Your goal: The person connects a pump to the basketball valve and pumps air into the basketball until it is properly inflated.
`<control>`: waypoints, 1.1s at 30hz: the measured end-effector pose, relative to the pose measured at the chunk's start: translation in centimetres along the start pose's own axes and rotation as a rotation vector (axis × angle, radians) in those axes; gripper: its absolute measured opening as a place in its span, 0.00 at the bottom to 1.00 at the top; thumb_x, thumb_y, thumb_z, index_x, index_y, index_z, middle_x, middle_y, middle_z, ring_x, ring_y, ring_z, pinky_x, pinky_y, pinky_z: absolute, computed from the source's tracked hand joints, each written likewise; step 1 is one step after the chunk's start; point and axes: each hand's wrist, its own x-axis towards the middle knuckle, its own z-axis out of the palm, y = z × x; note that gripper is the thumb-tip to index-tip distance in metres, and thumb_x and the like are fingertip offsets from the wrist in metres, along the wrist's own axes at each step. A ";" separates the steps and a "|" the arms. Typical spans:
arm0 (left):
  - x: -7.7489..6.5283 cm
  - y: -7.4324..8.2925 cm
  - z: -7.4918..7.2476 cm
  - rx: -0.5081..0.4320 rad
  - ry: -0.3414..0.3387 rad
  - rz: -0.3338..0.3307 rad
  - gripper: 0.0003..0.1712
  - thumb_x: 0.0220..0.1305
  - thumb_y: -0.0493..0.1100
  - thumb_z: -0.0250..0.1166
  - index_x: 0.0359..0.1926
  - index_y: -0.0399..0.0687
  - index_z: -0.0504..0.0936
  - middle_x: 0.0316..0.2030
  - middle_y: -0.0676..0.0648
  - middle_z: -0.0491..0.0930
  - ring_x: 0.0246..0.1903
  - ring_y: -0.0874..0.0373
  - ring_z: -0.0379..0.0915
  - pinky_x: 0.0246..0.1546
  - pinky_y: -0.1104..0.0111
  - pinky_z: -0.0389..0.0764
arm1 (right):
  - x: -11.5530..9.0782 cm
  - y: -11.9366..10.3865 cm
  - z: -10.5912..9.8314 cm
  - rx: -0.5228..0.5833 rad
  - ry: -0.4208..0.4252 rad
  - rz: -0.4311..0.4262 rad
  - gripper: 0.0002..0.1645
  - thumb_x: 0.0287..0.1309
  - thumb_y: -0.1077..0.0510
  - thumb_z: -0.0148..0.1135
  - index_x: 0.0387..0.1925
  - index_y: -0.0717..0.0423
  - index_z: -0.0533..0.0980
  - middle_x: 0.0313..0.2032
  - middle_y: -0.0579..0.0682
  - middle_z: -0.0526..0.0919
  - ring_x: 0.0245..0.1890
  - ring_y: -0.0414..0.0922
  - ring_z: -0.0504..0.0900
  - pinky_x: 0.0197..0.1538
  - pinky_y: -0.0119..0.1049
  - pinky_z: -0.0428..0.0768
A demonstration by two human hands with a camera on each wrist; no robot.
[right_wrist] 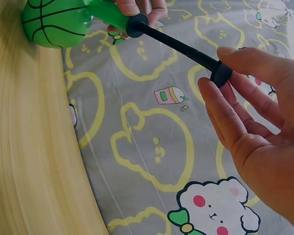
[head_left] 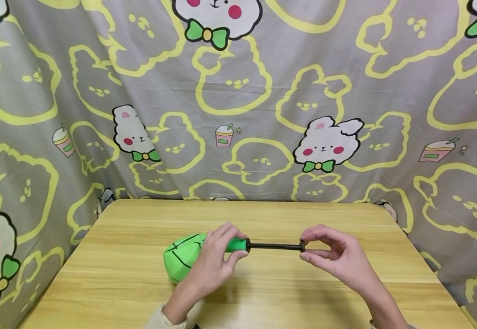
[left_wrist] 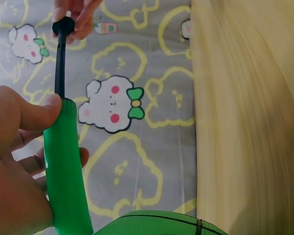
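Item under inspection: a hand pump (head_left: 237, 245), green in the barrel, held crosswise between the person's two hands over the tabletop. Its black rod (head_left: 275, 246) stands out of the barrel, spanning the gap from one grip to the other, and carries a black end disc (right_wrist: 221, 74).

Left hand (head_left: 212, 262): fingers and thumb curled round the green barrel, the thumb near the black collar (right_wrist: 136, 25) where the rod emerges. Right hand (head_left: 343, 258): fingertips and thumb pinching the end disc from opposite sides.

A green ball (head_left: 177, 258) with black lines sits just beyond the left grip, on the side away from the rod, partly hidden by that hand; its outline is angular from the head view. I cannot tell how barrel and ball meet.

Below both grips: a wood-grained table (head_left: 139, 219). Beyond them hangs a grey curtain (head_left: 259, 103) with yellow outlined animals and white rabbits in green bows.
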 end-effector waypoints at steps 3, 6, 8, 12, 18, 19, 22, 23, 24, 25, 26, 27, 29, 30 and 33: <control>-0.1 0.0 0.0 -0.002 0.004 0.002 0.15 0.57 0.41 0.76 0.43 0.52 0.81 0.42 0.58 0.79 0.45 0.65 0.77 0.45 0.60 0.69 | 0.0 0.0 0.0 0.024 -0.005 -0.011 0.19 0.50 0.78 0.73 0.45 0.70 0.80 0.47 0.60 0.81 0.48 0.47 0.84 0.45 0.50 0.84; -0.2 0.0 0.0 0.008 0.006 0.009 0.15 0.57 0.42 0.76 0.43 0.52 0.81 0.42 0.58 0.79 0.45 0.65 0.77 0.45 0.60 0.69 | 0.0 0.1 0.1 0.041 -0.003 -0.037 0.19 0.49 0.79 0.72 0.44 0.71 0.81 0.46 0.59 0.83 0.48 0.47 0.84 0.45 0.50 0.84; -0.2 0.0 0.0 0.013 0.007 0.012 0.15 0.57 0.43 0.76 0.43 0.52 0.81 0.42 0.58 0.78 0.45 0.65 0.77 0.45 0.60 0.69 | 0.0 0.4 0.3 0.049 0.001 -0.070 0.19 0.48 0.80 0.72 0.44 0.72 0.81 0.45 0.60 0.83 0.47 0.48 0.85 0.44 0.50 0.84; -0.3 0.1 0.0 0.016 0.012 0.019 0.14 0.57 0.44 0.75 0.43 0.52 0.81 0.41 0.58 0.78 0.44 0.65 0.77 0.44 0.61 0.68 | 0.1 0.9 1.0 0.062 0.014 -0.106 0.18 0.48 0.81 0.71 0.44 0.73 0.81 0.44 0.63 0.83 0.47 0.47 0.85 0.44 0.49 0.84; -0.4 0.2 0.2 0.026 0.026 0.035 0.14 0.57 0.44 0.75 0.42 0.52 0.81 0.41 0.58 0.78 0.43 0.66 0.76 0.43 0.61 0.68 | 0.2 1.3 2.4 0.065 0.050 -0.112 0.18 0.49 0.79 0.72 0.44 0.72 0.82 0.43 0.63 0.83 0.46 0.47 0.85 0.43 0.48 0.84; -0.4 0.2 0.2 0.027 0.027 0.036 0.14 0.57 0.44 0.75 0.42 0.52 0.81 0.41 0.58 0.78 0.43 0.66 0.76 0.44 0.61 0.68 | 0.2 1.4 2.6 0.067 0.054 -0.117 0.18 0.49 0.80 0.72 0.44 0.72 0.82 0.43 0.64 0.83 0.46 0.47 0.85 0.42 0.48 0.84; -0.4 0.4 0.3 0.025 0.026 0.033 0.14 0.57 0.44 0.75 0.42 0.52 0.81 0.41 0.59 0.78 0.42 0.66 0.76 0.44 0.60 0.68 | 0.3 1.6 3.1 0.072 0.062 -0.125 0.18 0.49 0.79 0.72 0.44 0.72 0.82 0.43 0.63 0.83 0.45 0.47 0.85 0.42 0.47 0.85; -0.5 0.4 0.3 0.024 0.024 0.031 0.14 0.57 0.43 0.76 0.42 0.52 0.81 0.41 0.59 0.78 0.42 0.66 0.76 0.44 0.60 0.69 | 0.3 1.6 3.3 0.075 0.063 -0.127 0.18 0.49 0.79 0.72 0.44 0.73 0.82 0.42 0.63 0.83 0.45 0.47 0.85 0.42 0.47 0.84; -0.5 0.5 0.3 0.024 0.022 0.030 0.14 0.57 0.43 0.76 0.42 0.53 0.81 0.41 0.59 0.78 0.42 0.66 0.76 0.45 0.60 0.69 | 0.3 1.7 3.5 0.078 0.060 -0.134 0.18 0.49 0.79 0.72 0.44 0.74 0.82 0.42 0.64 0.83 0.45 0.48 0.85 0.42 0.47 0.85; -0.5 0.6 0.4 0.023 0.020 0.027 0.14 0.56 0.43 0.76 0.42 0.53 0.81 0.41 0.59 0.78 0.42 0.66 0.76 0.45 0.60 0.69 | 0.4 1.7 3.7 0.084 0.057 -0.136 0.18 0.49 0.79 0.72 0.44 0.74 0.82 0.42 0.64 0.83 0.46 0.48 0.85 0.42 0.47 0.85; -0.5 0.6 0.4 0.022 0.017 0.024 0.14 0.56 0.43 0.76 0.42 0.53 0.81 0.41 0.59 0.77 0.42 0.66 0.76 0.45 0.60 0.69 | 0.4 1.8 3.9 0.085 0.057 -0.135 0.18 0.49 0.79 0.72 0.44 0.74 0.82 0.42 0.63 0.83 0.46 0.47 0.85 0.42 0.47 0.85; -0.5 0.7 0.4 0.021 0.013 0.021 0.14 0.56 0.43 0.76 0.42 0.53 0.81 0.41 0.59 0.77 0.42 0.67 0.76 0.45 0.60 0.68 | 0.4 1.8 4.1 0.086 0.055 -0.138 0.18 0.49 0.79 0.72 0.44 0.74 0.82 0.42 0.63 0.83 0.46 0.47 0.85 0.42 0.47 0.85; -0.5 0.8 0.5 0.015 0.004 0.017 0.15 0.57 0.43 0.76 0.42 0.53 0.80 0.41 0.59 0.77 0.41 0.67 0.75 0.45 0.60 0.68 | 0.4 2.0 4.4 0.088 0.055 -0.138 0.17 0.49 0.79 0.72 0.44 0.74 0.82 0.42 0.63 0.83 0.46 0.47 0.85 0.42 0.47 0.85; -0.5 0.9 0.5 0.014 0.000 0.016 0.15 0.56 0.43 0.76 0.42 0.54 0.80 0.41 0.59 0.77 0.42 0.67 0.75 0.45 0.60 0.68 | 0.5 2.0 4.6 0.087 0.057 -0.137 0.17 0.49 0.79 0.72 0.44 0.74 0.82 0.42 0.63 0.83 0.46 0.47 0.85 0.42 0.47 0.85; -0.5 1.0 0.6 0.010 -0.005 0.020 0.15 0.56 0.43 0.76 0.42 0.54 0.80 0.41 0.60 0.77 0.42 0.67 0.75 0.45 0.61 0.68 | 0.5 2.2 5.0 0.077 0.066 -0.142 0.17 0.48 0.79 0.73 0.43 0.72 0.82 0.41 0.63 0.83 0.45 0.47 0.86 0.42 0.46 0.85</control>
